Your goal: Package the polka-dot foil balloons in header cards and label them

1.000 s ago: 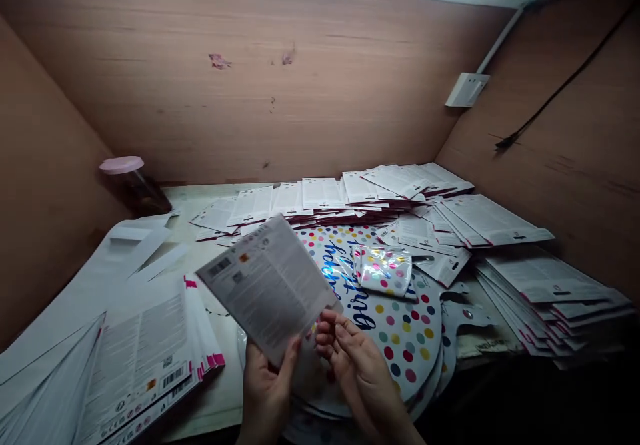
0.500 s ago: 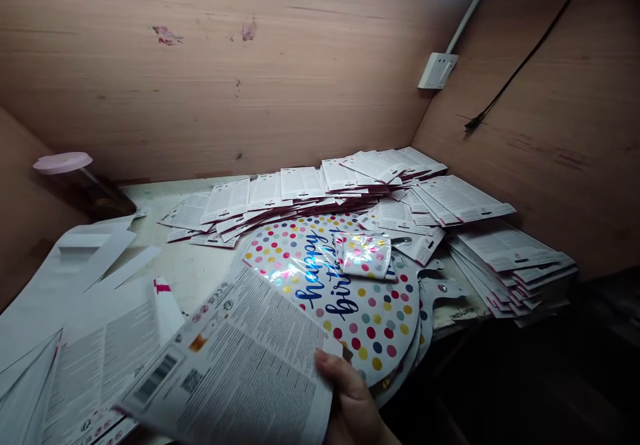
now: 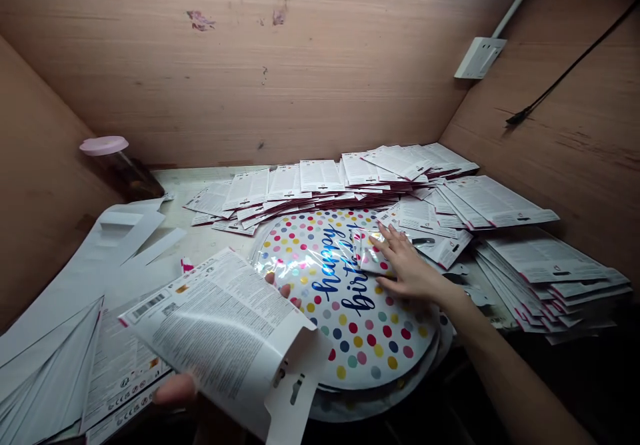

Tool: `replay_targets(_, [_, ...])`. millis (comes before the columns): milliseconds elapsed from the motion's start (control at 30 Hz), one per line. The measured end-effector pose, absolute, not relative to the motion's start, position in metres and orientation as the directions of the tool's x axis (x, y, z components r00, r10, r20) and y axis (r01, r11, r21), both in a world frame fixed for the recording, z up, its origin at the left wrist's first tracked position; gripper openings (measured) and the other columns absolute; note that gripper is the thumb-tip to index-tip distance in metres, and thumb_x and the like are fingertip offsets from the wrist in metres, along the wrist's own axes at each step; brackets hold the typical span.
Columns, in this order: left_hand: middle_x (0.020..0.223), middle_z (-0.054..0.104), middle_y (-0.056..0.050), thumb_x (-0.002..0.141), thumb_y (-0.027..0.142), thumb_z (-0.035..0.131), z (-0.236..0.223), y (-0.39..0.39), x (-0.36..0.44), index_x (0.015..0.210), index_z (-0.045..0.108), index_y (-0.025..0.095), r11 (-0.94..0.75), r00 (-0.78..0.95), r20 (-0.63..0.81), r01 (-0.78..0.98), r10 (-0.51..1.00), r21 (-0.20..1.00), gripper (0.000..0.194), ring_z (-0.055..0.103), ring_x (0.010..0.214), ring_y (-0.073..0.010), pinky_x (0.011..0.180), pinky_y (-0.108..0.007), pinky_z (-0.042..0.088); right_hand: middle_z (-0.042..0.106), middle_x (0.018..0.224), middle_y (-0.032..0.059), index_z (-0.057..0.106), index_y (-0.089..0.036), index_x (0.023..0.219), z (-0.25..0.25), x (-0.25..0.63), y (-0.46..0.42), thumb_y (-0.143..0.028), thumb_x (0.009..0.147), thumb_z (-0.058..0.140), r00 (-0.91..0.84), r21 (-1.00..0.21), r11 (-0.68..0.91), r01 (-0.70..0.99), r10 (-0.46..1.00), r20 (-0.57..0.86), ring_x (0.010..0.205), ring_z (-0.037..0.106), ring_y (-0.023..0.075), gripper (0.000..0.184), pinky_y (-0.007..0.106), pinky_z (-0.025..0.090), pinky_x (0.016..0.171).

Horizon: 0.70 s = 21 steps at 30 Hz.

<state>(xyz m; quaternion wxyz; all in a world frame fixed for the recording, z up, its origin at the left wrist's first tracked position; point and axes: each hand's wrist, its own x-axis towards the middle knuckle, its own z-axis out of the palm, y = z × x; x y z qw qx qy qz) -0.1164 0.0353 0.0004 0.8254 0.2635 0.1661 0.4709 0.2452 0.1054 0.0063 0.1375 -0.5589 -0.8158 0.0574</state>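
My left hand point(image 3: 176, 390) holds a white printed paper envelope point(image 3: 220, 335), its thumb at the lower left edge and its fingertips behind the far edge. The envelope bulges, and its end flap point(image 3: 296, 392), with a hang hole, stands open toward the lower right. My right hand point(image 3: 407, 268) lies with spread fingers over a small, shiny folded packet point(image 3: 367, 255) with coloured dots. Underneath is a stack of round foil balloons point(image 3: 360, 358), dotted and lettered "happy birthday" in blue.
Printed envelopes point(image 3: 320, 177) lie in overlapping rows along the back, with more piles point(image 3: 555, 258) at the right. White flat envelopes point(image 3: 50, 365) fan out at the left. A pink-lidded jar point(image 3: 115, 165) stands in the back left corner. A black cord point(image 3: 565, 75) hangs at the right wall.
The envelope has passed from my right hand to my left, and its open flap now shows. My right hand has moved up and right onto the folded packet. The view has shifted.
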Motion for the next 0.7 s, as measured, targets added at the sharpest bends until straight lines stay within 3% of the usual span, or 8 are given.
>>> replay_targets(100, [0.152, 0.042, -0.005, 0.062, 0.084, 0.059, 0.008, 0.039, -0.102, 0.151, 0.027, 0.033, 0.428, 0.533, 0.077, -0.75, 0.843, 0.504, 0.107, 0.019, 0.147, -0.0373, 0.116, -0.054, 0.026, 0.017, 0.161, 0.0137, 0.021, -0.018, 0.155, -0.017, 0.26, 0.134, -0.029, 0.081, 0.056, -0.389, -0.152, 0.387, 0.909, 0.921, 0.015, 0.149, 0.012, 0.0329, 0.082, 0.054, 0.02, 0.118])
replay_targets(200, [0.156, 0.035, -0.008, 0.062, 0.089, 0.054, 0.01, 0.044, -0.086, 0.152, 0.025, 0.028, 0.314, 0.414, 0.128, -0.827, 0.901, 0.467, 0.112, 0.017, 0.147, -0.04, 0.118, -0.056, 0.021, 0.028, 0.158, 0.0149, 0.029, -0.016, 0.152, -0.029, 0.257, 0.133, -0.018, 0.082, 0.051, -0.375, -0.138, 0.37, 0.919, 0.927, -0.006, 0.145, 0.026, 0.0319, 0.074, 0.052, 0.028, 0.117])
replay_targets(300, [0.155, 0.037, -0.009, 0.068, 0.088, 0.05, 0.007, 0.05, -0.076, 0.152, 0.027, 0.027, 0.225, 0.288, 0.057, -0.843, 0.956, 0.489, 0.107, 0.018, 0.146, -0.0397, 0.118, -0.056, 0.021, 0.034, 0.155, 0.0146, 0.029, -0.015, 0.152, -0.019, 0.24, 0.105, -0.007, 0.084, 0.042, -0.372, -0.151, 0.399, 0.904, 0.911, 0.178, 0.144, 0.029, 0.0303, 0.07, 0.053, 0.033, 0.115])
replay_targets(367, [0.153, 0.04, -0.008, 0.071, 0.088, 0.044, 0.005, 0.054, -0.073, 0.151, 0.03, 0.028, 0.223, 0.252, -0.014, -0.826, 0.968, 0.517, 0.102, 0.021, 0.146, -0.0392, 0.117, -0.055, 0.024, 0.032, 0.156, 0.0118, 0.018, -0.018, 0.155, -0.002, 0.22, 0.075, -0.004, 0.087, 0.037, -0.424, -0.172, 0.511, 0.842, 0.825, 0.375, 0.145, 0.027, 0.0279, 0.072, 0.053, 0.034, 0.115])
replay_targets(433, [0.151, 0.043, -0.008, 0.071, 0.089, 0.041, 0.003, 0.058, -0.07, 0.151, 0.032, 0.028, 0.219, 0.22, -0.066, -0.805, 0.973, 0.552, 0.101, 0.024, 0.145, -0.039, 0.116, -0.055, 0.027, 0.031, 0.157, 0.0104, 0.011, -0.019, 0.156, 0.017, 0.194, 0.043, -0.005, 0.089, 0.037, -0.505, -0.186, 0.648, 0.738, 0.714, 0.486, 0.145, 0.027, 0.0279, 0.073, 0.053, 0.035, 0.115])
replay_targets(533, [0.149, 0.046, -0.01, 0.07, 0.09, 0.041, 0.001, 0.061, -0.064, 0.15, 0.034, 0.026, 0.2, 0.19, -0.079, -0.784, 0.979, 0.588, 0.103, 0.027, 0.144, -0.0385, 0.114, -0.054, 0.031, 0.038, 0.152, 0.0132, 0.015, -0.013, 0.155, 0.034, 0.158, 0.008, -0.01, 0.089, 0.042, -0.624, -0.193, 0.738, 0.646, 0.657, 0.424, 0.142, 0.033, 0.0311, 0.072, 0.05, 0.041, 0.111])
replay_targets(700, [0.149, 0.045, -0.01, 0.062, 0.083, 0.063, 0.002, 0.053, -0.052, 0.148, 0.037, 0.024, 0.226, 0.244, -0.058, -0.746, 0.968, 0.626, 0.108, 0.025, 0.144, -0.04, 0.115, -0.051, 0.031, 0.045, 0.143, 0.0232, 0.022, -0.005, 0.153, 0.025, 0.129, -0.002, -0.003, 0.08, 0.041, -0.557, -0.126, 0.638, 0.759, 0.738, 0.381, 0.129, 0.05, 0.0391, 0.075, 0.053, 0.052, 0.096])
